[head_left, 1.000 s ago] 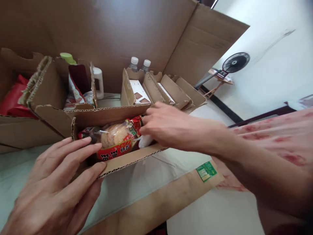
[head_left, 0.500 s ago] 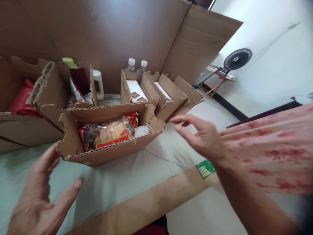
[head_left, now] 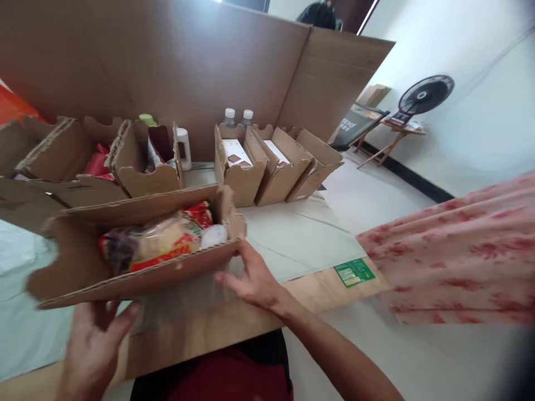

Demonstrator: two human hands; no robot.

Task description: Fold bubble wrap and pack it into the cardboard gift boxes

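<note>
An open cardboard box (head_left: 83, 273) hangs tilted just above the table's near edge, blurred by motion. Inside lie a red packet of round biscuits (head_left: 159, 242) and a small white round thing (head_left: 213, 235). My left hand (head_left: 92, 345) is under the box's left front, fingertips against its lower edge. My right hand (head_left: 251, 278) grips the right front corner, thumb on the front wall and fingers beneath. Both hands carry the box.
Three open cardboard boxes (head_left: 240, 178) stand in a row behind, with two bottles (head_left: 229, 117) at their back. More boxes (head_left: 142, 172) with red packets and a white jug (head_left: 184, 147) are at the left. A tall cardboard sheet (head_left: 167, 61) walls the back. Pink floral cloth (head_left: 451, 250) lies right.
My hands had let go of the box and drawn apart. Now both are back on it, and it has come off the table toward me and to the left.
</note>
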